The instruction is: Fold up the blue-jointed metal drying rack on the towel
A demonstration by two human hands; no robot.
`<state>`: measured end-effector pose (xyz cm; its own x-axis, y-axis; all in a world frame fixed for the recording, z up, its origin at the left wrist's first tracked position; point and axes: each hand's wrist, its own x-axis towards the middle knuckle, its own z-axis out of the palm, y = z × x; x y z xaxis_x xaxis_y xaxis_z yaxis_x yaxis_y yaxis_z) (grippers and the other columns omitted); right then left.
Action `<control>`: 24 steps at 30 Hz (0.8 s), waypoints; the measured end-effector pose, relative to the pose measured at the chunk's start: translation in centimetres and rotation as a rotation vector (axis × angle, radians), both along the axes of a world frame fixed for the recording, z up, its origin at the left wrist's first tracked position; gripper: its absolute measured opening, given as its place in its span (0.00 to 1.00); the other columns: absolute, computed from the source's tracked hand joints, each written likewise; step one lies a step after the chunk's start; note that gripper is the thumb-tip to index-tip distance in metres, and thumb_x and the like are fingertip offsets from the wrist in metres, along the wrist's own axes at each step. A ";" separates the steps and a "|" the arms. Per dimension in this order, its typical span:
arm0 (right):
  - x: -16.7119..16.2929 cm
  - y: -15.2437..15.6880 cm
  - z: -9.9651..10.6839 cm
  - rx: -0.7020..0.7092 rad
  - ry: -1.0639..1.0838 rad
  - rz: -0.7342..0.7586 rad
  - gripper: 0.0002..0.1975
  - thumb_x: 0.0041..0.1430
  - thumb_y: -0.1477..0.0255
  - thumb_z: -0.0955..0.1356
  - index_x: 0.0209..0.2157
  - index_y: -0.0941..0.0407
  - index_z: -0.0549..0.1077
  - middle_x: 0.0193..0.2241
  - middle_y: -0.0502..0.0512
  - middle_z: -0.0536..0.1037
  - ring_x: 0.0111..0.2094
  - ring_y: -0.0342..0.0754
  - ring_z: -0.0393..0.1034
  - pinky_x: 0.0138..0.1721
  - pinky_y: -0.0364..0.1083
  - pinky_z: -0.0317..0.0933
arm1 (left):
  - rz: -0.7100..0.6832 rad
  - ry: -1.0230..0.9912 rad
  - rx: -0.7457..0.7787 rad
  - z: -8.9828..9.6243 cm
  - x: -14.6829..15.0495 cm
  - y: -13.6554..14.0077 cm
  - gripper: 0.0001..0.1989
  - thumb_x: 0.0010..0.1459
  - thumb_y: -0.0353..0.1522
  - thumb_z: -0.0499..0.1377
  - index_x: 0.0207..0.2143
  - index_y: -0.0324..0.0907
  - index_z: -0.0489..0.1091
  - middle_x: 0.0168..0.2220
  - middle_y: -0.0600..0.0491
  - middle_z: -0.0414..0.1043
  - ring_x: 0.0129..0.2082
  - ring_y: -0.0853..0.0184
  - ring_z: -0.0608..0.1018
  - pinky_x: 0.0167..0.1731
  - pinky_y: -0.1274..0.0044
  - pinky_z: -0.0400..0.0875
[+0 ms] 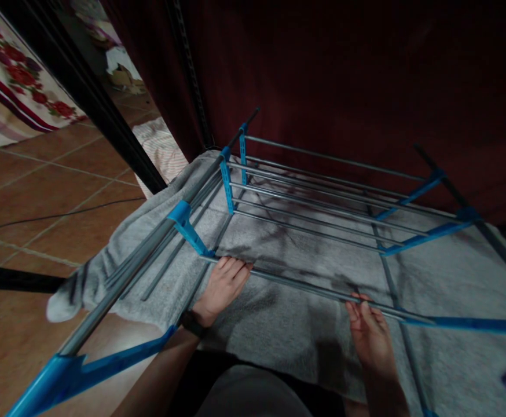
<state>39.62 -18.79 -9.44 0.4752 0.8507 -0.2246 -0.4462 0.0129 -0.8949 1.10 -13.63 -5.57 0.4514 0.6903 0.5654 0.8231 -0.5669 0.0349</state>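
- A grey rod point(299, 283) spans both hands, its left end at a blue bracket point(192, 236) beyond the left hand, its right end overlapping another blue bracket point(474, 325); whether either end is seated, I cannot tell.
- The left hand point(227, 284) is curled over the rod, palm down; the right hand point(370, 330) pinches it, thumb above, fingers beneath.
- Beyond the hands, crossbars point(305, 202) already span the far brackets, so that part looks assembled.
- Left of the left hand, loose rods point(164, 270) lie on the grey blanket point(279, 330), apparently still unfitted.
- Nearer the body, the lower-left bracket point(125, 358) shows no crossbar, so work seems left there.
- A dark red curtain point(344, 75) hangs past everything.
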 end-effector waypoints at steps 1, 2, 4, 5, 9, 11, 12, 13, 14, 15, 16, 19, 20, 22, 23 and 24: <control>-0.1 0.0 0.1 -0.001 0.005 -0.004 0.13 0.47 0.62 0.84 0.31 0.47 0.82 0.38 0.48 0.87 0.39 0.44 0.82 0.46 0.44 0.78 | -0.002 0.001 -0.005 0.1 0.0 0.1 0.11 0.70 0.27 0.56 0.50 0.42 0.75 0.37 0.51 0.77 0.38 0.63 0.76 0.42 0.68 0.68; -0.1 0.1 0.3 -0.003 0.011 -0.010 0.13 0.47 0.63 0.84 0.31 0.47 0.82 0.38 0.48 0.87 0.39 0.44 0.82 0.46 0.44 0.78 | -0.006 0.004 -0.010 0.2 0.0 0.1 0.11 0.70 0.27 0.55 0.50 0.42 0.75 0.37 0.51 0.77 0.38 0.63 0.76 0.42 0.68 0.68; -0.2 0.1 0.4 -0.003 0.014 -0.026 0.13 0.47 0.63 0.84 0.32 0.48 0.82 0.38 0.48 0.86 0.39 0.45 0.82 0.46 0.45 0.78 | -0.012 0.011 -0.011 0.3 0.1 0.2 0.12 0.70 0.27 0.54 0.51 0.43 0.74 0.37 0.51 0.77 0.37 0.63 0.76 0.42 0.68 0.68; -0.2 0.1 0.5 -0.002 0.010 -0.030 0.12 0.47 0.64 0.83 0.32 0.48 0.82 0.38 0.48 0.86 0.39 0.45 0.82 0.46 0.45 0.78 | -0.013 0.013 -0.010 0.3 0.1 0.2 0.11 0.71 0.28 0.54 0.50 0.43 0.74 0.36 0.51 0.77 0.37 0.63 0.76 0.41 0.68 0.68; 0.0 0.3 0.4 -0.003 0.021 -0.017 0.10 0.49 0.64 0.83 0.31 0.48 0.82 0.37 0.47 0.86 0.40 0.44 0.82 0.47 0.47 0.77 | -0.006 0.019 0.017 0.4 0.2 0.2 0.10 0.71 0.27 0.55 0.49 0.42 0.74 0.35 0.52 0.77 0.36 0.63 0.75 0.41 0.68 0.67; 0.1 0.3 0.4 -0.003 0.043 -0.015 0.10 0.48 0.65 0.83 0.31 0.47 0.82 0.37 0.46 0.86 0.41 0.44 0.82 0.47 0.46 0.77 | -0.006 0.017 0.015 0.4 0.2 0.3 0.11 0.70 0.27 0.55 0.50 0.42 0.74 0.36 0.52 0.77 0.37 0.63 0.75 0.41 0.68 0.67; 0.0 0.3 0.5 -0.001 0.049 -0.013 0.09 0.49 0.65 0.83 0.30 0.47 0.82 0.38 0.45 0.86 0.42 0.43 0.81 0.47 0.46 0.76 | -0.009 0.012 0.007 0.3 0.2 0.3 0.11 0.70 0.26 0.55 0.50 0.42 0.74 0.36 0.52 0.77 0.37 0.63 0.76 0.41 0.68 0.67; -0.1 0.3 0.5 0.003 0.051 -0.007 0.09 0.49 0.65 0.82 0.30 0.46 0.82 0.39 0.45 0.86 0.42 0.43 0.81 0.47 0.46 0.76 | -0.013 0.008 -0.004 0.3 0.1 0.3 0.11 0.70 0.26 0.55 0.51 0.42 0.74 0.37 0.52 0.77 0.37 0.63 0.76 0.42 0.68 0.67; -0.3 0.4 0.6 0.009 0.050 0.003 0.08 0.49 0.65 0.82 0.30 0.45 0.82 0.40 0.45 0.86 0.43 0.44 0.81 0.48 0.46 0.76 | -0.017 0.004 -0.013 0.2 0.1 0.3 0.12 0.70 0.26 0.55 0.52 0.43 0.74 0.37 0.51 0.78 0.37 0.63 0.76 0.42 0.68 0.67; -0.6 0.4 0.7 0.015 0.047 0.017 0.08 0.50 0.64 0.82 0.29 0.45 0.82 0.42 0.45 0.86 0.45 0.44 0.81 0.49 0.47 0.76 | -0.020 0.001 -0.018 0.1 0.1 0.3 0.13 0.69 0.26 0.55 0.52 0.43 0.73 0.38 0.51 0.78 0.38 0.63 0.76 0.42 0.68 0.68; -1.0 0.4 0.8 0.018 0.043 0.040 0.07 0.51 0.64 0.81 0.29 0.45 0.82 0.43 0.46 0.86 0.46 0.45 0.81 0.49 0.48 0.76 | -0.021 0.000 -0.019 0.0 0.1 0.3 0.13 0.69 0.26 0.55 0.53 0.43 0.73 0.38 0.51 0.78 0.38 0.63 0.76 0.43 0.68 0.68; -3.0 0.8 1.3 -0.002 0.046 0.143 0.06 0.53 0.64 0.81 0.32 0.45 0.83 0.45 0.49 0.86 0.47 0.47 0.80 0.52 0.51 0.75 | -0.027 -0.003 -0.009 0.0 0.0 0.3 0.13 0.69 0.26 0.56 0.53 0.43 0.73 0.37 0.52 0.78 0.38 0.63 0.76 0.42 0.68 0.68; -3.7 1.0 1.4 -0.015 0.054 0.182 0.06 0.54 0.64 0.80 0.33 0.46 0.84 0.45 0.50 0.86 0.47 0.48 0.80 0.53 0.51 0.74 | -0.028 -0.004 -0.003 0.1 0.0 0.4 0.12 0.69 0.26 0.56 0.52 0.43 0.73 0.37 0.52 0.78 0.38 0.64 0.76 0.41 0.68 0.68; -5.2 1.4 1.7 -0.040 0.083 0.246 0.09 0.54 0.64 0.81 0.38 0.47 0.84 0.44 0.51 0.86 0.46 0.48 0.80 0.54 0.51 0.74 | -0.030 0.001 0.011 0.4 0.1 0.5 0.11 0.70 0.25 0.56 0.51 0.43 0.73 0.36 0.53 0.78 0.37 0.64 0.76 0.41 0.69 0.68; -5.8 1.6 1.9 -0.046 0.098 0.264 0.11 0.53 0.64 0.81 0.39 0.47 0.84 0.44 0.52 0.86 0.46 0.48 0.80 0.54 0.51 0.74 | -0.033 0.005 0.018 0.6 0.1 0.6 0.11 0.70 0.25 0.56 0.50 0.42 0.73 0.37 0.53 0.78 0.37 0.65 0.76 0.41 0.69 0.68; -6.4 1.8 1.9 -0.050 0.110 0.280 0.12 0.52 0.64 0.81 0.40 0.48 0.84 0.44 0.51 0.85 0.46 0.48 0.80 0.54 0.50 0.74 | -0.037 0.010 0.024 0.7 0.1 0.7 0.10 0.70 0.25 0.56 0.50 0.42 0.73 0.37 0.53 0.78 0.37 0.65 0.76 0.41 0.70 0.68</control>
